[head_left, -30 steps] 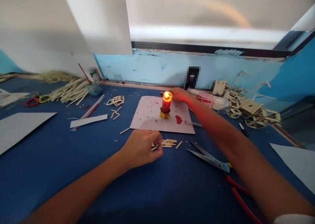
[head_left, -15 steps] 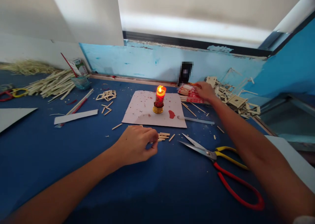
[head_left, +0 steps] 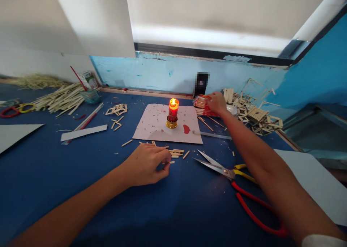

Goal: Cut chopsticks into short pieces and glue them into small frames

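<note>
Over several short cut wooden sticks (head_left: 176, 153) on the blue table, my left hand (head_left: 148, 164) is curled with thumb and forefinger brought close. A small stick shows by those fingertips, but I cannot tell whether it is held. My right hand (head_left: 217, 103) reaches to the back, its closed fingers at the top of a red-and-clear plastic packet of thin sticks (head_left: 201, 104). What those fingers pinch is hidden. Between the hands, a lit red candle (head_left: 173, 111) in a gold holder stands on white card (head_left: 151, 126). Large scissors (head_left: 226, 171) with red and yellow handles lie open below my right forearm.
Small stick frames (head_left: 117, 109) and a heap of stick models (head_left: 257, 115) lie left and right. Behind are a bundle of pale strips (head_left: 61, 98), a glass cup (head_left: 90, 95) and a dark upright object (head_left: 201, 84). Paper sheets (head_left: 309, 174) lie at the right.
My right hand has shifted slightly left over the packet. My left hand stays almost in place, and a small stick now shows by its fingertips. The view has moved a little.
</note>
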{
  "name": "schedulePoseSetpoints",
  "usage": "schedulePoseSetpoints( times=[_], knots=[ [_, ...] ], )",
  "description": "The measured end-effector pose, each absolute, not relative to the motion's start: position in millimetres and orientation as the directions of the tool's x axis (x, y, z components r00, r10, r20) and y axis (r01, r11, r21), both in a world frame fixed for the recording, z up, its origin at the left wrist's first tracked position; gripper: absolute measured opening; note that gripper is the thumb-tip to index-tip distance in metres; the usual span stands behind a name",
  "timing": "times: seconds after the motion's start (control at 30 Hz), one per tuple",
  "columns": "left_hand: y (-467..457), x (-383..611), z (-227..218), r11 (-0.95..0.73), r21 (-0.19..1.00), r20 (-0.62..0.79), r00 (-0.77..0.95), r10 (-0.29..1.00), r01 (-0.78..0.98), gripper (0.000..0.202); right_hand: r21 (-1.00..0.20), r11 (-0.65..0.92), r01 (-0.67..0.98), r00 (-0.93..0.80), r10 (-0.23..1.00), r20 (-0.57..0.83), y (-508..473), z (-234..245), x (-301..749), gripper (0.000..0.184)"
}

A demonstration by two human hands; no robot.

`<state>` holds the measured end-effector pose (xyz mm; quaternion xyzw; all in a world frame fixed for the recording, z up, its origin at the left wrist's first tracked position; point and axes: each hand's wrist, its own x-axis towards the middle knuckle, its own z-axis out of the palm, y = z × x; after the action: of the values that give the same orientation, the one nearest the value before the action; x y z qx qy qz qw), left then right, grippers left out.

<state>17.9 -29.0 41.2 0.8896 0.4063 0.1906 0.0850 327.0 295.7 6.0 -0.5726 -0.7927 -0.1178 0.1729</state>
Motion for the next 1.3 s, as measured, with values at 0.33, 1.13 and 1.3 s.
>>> schedulePoseSetpoints(
  times=[0.33,1.13,1.3],
  knots=[
    [-25,15,41,-0.599,0.386,0.246,0.547,0.8,0.702,0.007,0.082,0.507,0.858,-0.503,0.796,0.336,294,0,252,0.036],
    [-22,16,53,-0.184,0.949,0.08,0.368,0.926,0.257,0.015,-0.186,0.441,0.878,-0.474,0.854,-0.213,-17,58,404,0.032],
    [-52,36,59,-0.148,0.973,0.071,0.373,0.925,0.179,0.008,-0.327,0.285,0.901,-0.347,0.926,-0.149,-51,25,446,0.056]
  ],
)
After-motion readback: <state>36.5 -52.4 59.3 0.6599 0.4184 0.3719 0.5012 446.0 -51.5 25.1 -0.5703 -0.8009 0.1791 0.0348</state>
